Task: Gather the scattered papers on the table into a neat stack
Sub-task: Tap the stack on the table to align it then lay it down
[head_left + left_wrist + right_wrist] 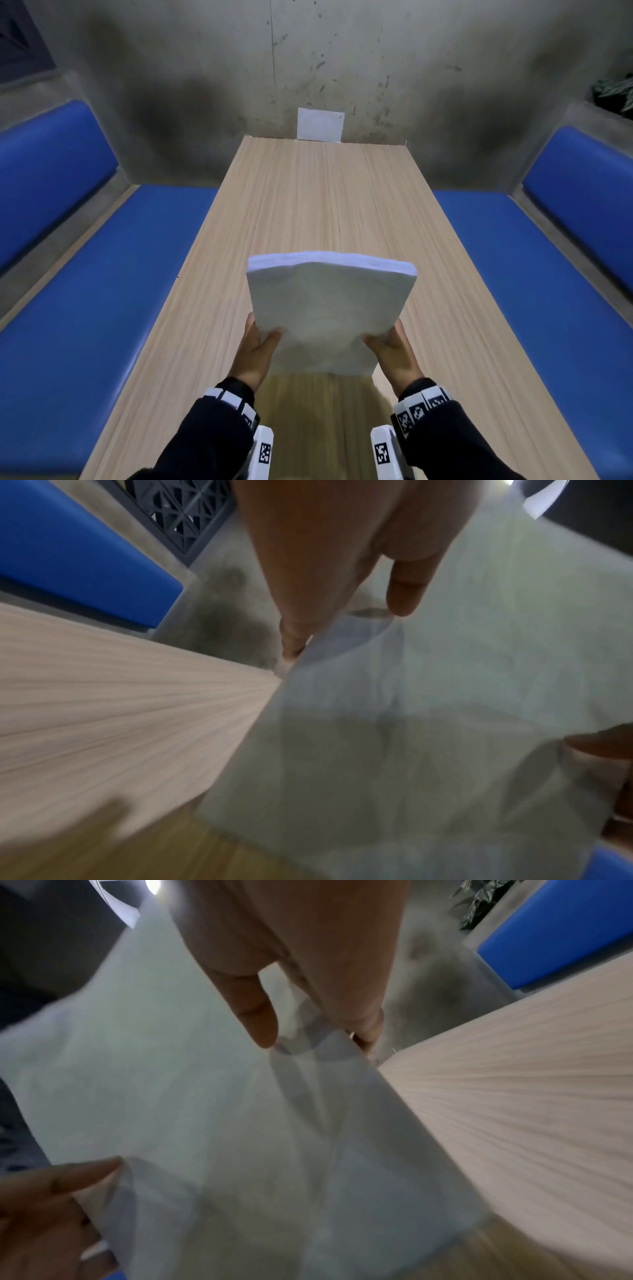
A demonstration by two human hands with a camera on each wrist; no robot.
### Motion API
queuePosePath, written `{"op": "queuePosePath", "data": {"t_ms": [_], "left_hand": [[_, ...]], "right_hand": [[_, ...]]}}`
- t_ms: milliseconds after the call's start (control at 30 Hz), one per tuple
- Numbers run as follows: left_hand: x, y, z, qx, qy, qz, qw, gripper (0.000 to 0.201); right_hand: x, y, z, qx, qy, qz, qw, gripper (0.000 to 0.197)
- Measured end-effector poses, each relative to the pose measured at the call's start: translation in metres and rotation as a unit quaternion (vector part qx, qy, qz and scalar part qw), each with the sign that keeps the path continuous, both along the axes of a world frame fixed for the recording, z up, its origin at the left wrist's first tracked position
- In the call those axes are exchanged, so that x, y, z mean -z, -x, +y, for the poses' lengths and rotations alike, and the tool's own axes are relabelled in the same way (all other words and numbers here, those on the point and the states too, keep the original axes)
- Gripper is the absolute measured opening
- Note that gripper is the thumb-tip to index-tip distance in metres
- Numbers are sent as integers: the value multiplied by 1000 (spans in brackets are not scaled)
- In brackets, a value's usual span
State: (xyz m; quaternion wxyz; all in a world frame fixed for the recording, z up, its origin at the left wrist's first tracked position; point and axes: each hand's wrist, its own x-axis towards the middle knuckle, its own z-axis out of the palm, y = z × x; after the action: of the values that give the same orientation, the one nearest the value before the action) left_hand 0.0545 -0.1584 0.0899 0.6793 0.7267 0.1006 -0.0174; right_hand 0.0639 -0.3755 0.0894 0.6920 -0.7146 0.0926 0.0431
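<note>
Stained grey concrete is closing in the far end of the room, and a long pale wood-grain tabletop is running from 6 o'clock straight up to that wall at 12 o'clock. Blue padded benches are flanking it, one bench at 9 o'clock and another bench at 3 o'clock, each with a blue backrest. A small white sheet is leaning against the wall at the tabletop's far edge. Dark green leaves are showing at 2 o'clock.

The stack of white papers is standing tilted above the near middle of the tabletop, its squared upper edge pointing toward 12 o'clock and its lower edge sitting close over the wood, where a shadow is falling beneath it; whether that edge is touching is not clear.

The left hand is gripping the stack's lower left side, at 8 o'clock of the papers, thumb lying on the near face and fingers going behind. The right hand is mirroring it at 4 o'clock, thumb on the front, fingers behind. Each grip is pinching the papers between thumb and fingers, as the blurred wrist views are also showing. Both forearms, in dark sleeves with checkered marker bands at the wrists, are reaching forward from 6 o'clock, roughly parallel.
</note>
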Motion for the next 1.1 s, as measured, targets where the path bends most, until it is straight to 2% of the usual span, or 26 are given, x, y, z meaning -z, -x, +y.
{"op": "queuePosePath", "data": {"t_ms": [67,200,267,333,467,567,700,800,933,1100], "left_hand": [[9,1,-2,0,-50,10,999,44],[11,-5,-5,2,-112,23,993,52],[5,-7,-4,-13,-108,31,994,43],[-1,-5,-3,-10,-97,39,994,46],[16,1,2,29,-103,143,984,50],[41,2,2,45,-128,222,966,51],[66,4,0,62,-186,280,940,47],[76,7,-2,64,-259,298,917,45],[82,12,-6,25,-338,286,896,43],[83,9,-10,17,-360,288,887,48]], "right_hand": [[13,-1,1,-7,19,18,1000,54],[22,-4,3,2,59,52,997,43],[15,-4,3,25,65,61,996,40],[5,2,0,18,69,53,996,40],[8,18,-6,7,85,107,991,45],[32,23,-3,12,106,182,977,44],[66,27,2,9,148,233,961,43],[80,29,3,22,189,238,952,41],[93,33,4,27,281,222,933,42],[93,31,8,21,339,220,915,48]]}}
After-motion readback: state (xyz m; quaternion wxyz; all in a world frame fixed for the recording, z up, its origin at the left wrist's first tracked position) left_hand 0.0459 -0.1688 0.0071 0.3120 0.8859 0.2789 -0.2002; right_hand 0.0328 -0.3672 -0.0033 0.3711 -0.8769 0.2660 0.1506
